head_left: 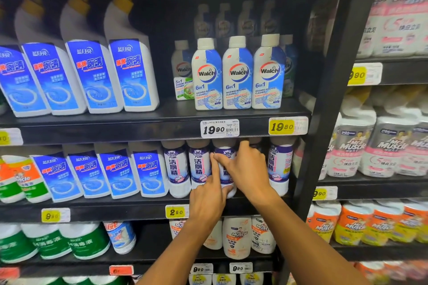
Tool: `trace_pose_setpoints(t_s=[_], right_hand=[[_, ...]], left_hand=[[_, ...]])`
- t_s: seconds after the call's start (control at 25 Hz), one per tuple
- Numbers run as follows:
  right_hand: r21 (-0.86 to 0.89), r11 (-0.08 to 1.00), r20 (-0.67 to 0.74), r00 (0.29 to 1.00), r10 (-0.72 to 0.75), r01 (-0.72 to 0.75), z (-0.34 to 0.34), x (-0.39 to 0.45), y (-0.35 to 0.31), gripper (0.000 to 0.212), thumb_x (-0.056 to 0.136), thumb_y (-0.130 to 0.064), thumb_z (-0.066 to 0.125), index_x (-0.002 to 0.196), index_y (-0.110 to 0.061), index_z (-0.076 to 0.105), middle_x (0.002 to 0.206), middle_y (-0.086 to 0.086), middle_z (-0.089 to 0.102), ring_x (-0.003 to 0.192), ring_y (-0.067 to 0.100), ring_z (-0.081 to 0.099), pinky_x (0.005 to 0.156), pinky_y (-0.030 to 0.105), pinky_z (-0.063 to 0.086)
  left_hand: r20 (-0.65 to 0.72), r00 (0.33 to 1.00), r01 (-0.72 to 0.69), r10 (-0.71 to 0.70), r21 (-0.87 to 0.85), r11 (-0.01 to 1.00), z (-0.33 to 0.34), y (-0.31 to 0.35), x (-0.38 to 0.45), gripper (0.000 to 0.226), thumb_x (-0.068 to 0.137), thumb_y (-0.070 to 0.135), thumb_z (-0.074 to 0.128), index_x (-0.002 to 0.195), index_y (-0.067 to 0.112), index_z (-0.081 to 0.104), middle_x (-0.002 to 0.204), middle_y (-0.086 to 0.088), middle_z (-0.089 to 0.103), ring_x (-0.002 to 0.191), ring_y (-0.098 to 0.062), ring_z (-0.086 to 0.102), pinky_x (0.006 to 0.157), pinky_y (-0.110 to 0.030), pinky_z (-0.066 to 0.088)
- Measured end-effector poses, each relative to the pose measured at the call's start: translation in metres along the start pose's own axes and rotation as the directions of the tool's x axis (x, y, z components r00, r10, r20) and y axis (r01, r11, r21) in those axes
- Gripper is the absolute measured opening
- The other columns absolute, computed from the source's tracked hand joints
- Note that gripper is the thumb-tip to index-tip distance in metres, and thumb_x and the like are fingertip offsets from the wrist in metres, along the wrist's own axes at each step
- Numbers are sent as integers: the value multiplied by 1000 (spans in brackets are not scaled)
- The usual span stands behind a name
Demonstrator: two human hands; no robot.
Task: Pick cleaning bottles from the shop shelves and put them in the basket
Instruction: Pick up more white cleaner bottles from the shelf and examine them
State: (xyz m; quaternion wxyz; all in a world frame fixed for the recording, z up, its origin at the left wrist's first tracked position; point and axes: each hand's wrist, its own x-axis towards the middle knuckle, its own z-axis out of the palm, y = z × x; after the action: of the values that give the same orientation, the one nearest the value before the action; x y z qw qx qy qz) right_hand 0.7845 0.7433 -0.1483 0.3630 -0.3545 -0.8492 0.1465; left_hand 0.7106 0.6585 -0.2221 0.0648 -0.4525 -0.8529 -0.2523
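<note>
Two bare forearms are extended upward from the lower edge of the view toward the middle shelf [148, 207]. The left hand [208, 199] is placed low against a white cylindrical bottle with a purple band [225, 152], its index finger laid straight up the bottle's left side. The right hand [246, 169] is wrapped around the same bottle's upper body, thumb across the front label and fingers curled behind. The bottle is held upright in its row, between matching smooth plastic bottles. On the shelf above, three glossy Walch bottles [237, 74] with white caps are displayed, beside angled-neck blue-labelled bottles [129, 58]. The basket is not visible.
</note>
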Motion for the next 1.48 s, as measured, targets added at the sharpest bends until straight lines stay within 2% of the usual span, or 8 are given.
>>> trace_pose_setpoints(t_s=[0.16,0.28,0.44,0.84,1.04,1.24,1.36,1.48], right_hand=[[-2,1000,83,997,-5,5,0,1,11,57,88,-63,58,107,-9,53,107,13,71,103,38,64,85,41,48],[-64,996,59,997,-50,54,3,1,12,55,90,-63,56,108,-11,53,105,11,72,100,36,64,83,41,46],[-89,993,38,996,-75,78,4,3,10,56,89,-63,57,104,-9,54,100,13,71,96,38,64,75,40,44],[282,951,-122,979,164,-124,-28,3,49,24,93,-41,58,82,-23,45,68,-15,63,67,12,63,64,37,49],[162,972,74,985,159,-169,-33,23,42,56,82,-63,60,58,-13,60,55,-3,63,57,19,59,57,35,48],[17,980,168,967,193,-198,-36,35,43,53,79,-59,66,55,-13,59,69,9,68,74,31,65,62,31,43],[73,983,97,982,163,-170,-42,31,47,52,72,-60,73,59,-10,62,70,9,70,71,30,65,62,34,51],[105,986,51,991,126,-130,-48,22,50,54,67,-63,75,61,-11,61,61,1,65,62,24,64,55,33,51]], left_hand=[[-1,1000,-31,31,-42,999,1,-2,1,96,100,51,42,133,40,-48,131,-4,60,103,-24,66,79,-36,48],[-1,999,-47,47,-12,999,4,-4,-2,98,101,48,41,118,46,-56,119,-3,67,95,-25,68,78,-38,52],[-14,1000,-20,20,21,1000,6,-4,-1,93,101,47,40,131,38,-48,111,-7,70,87,-28,69,73,-40,53],[-34,999,9,-9,20,1000,10,-8,-2,91,100,48,43,146,31,-34,114,-2,69,85,-23,68,71,-37,54],[-96,995,-16,-2,-192,981,7,-12,-14,74,96,47,51,152,36,3,98,16,62,72,-6,63,66,-26,50],[41,998,55,-37,-674,737,-2,-12,-6,28,92,27,62,120,30,59,96,10,63,85,-4,60,78,-18,51],[133,990,129,-43,-757,640,-8,-4,-5,19,90,17,65,105,30,63,98,-1,67,88,-9,61,81,-16,49],[178,982,177,-64,-746,642,-8,4,-9,25,88,15,69,111,25,62,103,0,64,93,-10,60,86,-18,48]])
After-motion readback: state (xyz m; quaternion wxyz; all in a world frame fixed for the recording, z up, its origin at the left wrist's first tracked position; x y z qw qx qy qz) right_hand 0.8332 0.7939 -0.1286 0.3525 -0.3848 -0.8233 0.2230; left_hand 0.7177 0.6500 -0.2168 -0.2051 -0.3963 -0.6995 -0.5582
